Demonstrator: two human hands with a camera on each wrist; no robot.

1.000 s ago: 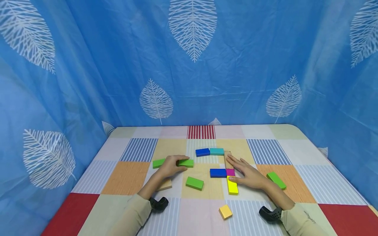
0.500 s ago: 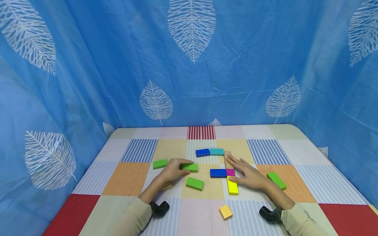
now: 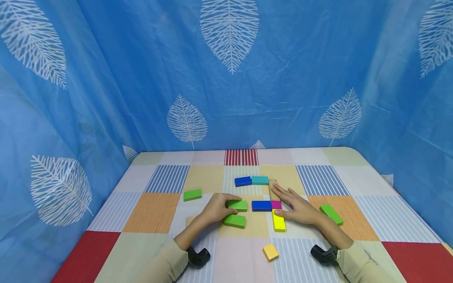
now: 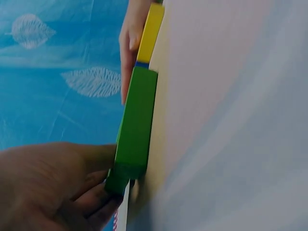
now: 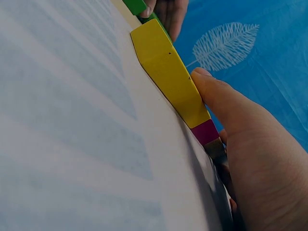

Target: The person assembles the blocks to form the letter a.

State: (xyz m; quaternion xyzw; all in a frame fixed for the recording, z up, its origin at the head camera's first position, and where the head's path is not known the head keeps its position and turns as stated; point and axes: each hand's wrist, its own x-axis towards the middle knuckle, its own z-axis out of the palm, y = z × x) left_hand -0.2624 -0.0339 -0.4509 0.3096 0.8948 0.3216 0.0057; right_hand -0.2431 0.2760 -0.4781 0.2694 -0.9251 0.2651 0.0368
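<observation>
My left hand (image 3: 216, 208) pinches a green block (image 3: 238, 205) between thumb and fingers, just left of a blue block (image 3: 261, 206). A second green block (image 3: 235, 221) lies right in front of it and fills much of the left wrist view. My right hand (image 3: 300, 209) lies with straight fingers along a row. Its fingertips touch a plain wooden block (image 3: 273, 189), and its thumb is at the edge of a yellow block (image 5: 168, 72). Between those two sits a magenta block (image 5: 205, 132), with the blue block butting its left side.
Behind, a teal block (image 3: 260, 180) joins the wooden block's far end, with another blue block (image 3: 243, 181) beside it. Single green blocks lie far left (image 3: 192, 195) and right (image 3: 331, 214). An orange-yellow block (image 3: 270, 252) lies in front. A wooden block (image 3: 189, 220) is partly behind my left forearm.
My left hand has slid its green block rightward and a little nearer, toward the blue block. The nearer green block has shifted slightly. My right hand has stayed in place.
</observation>
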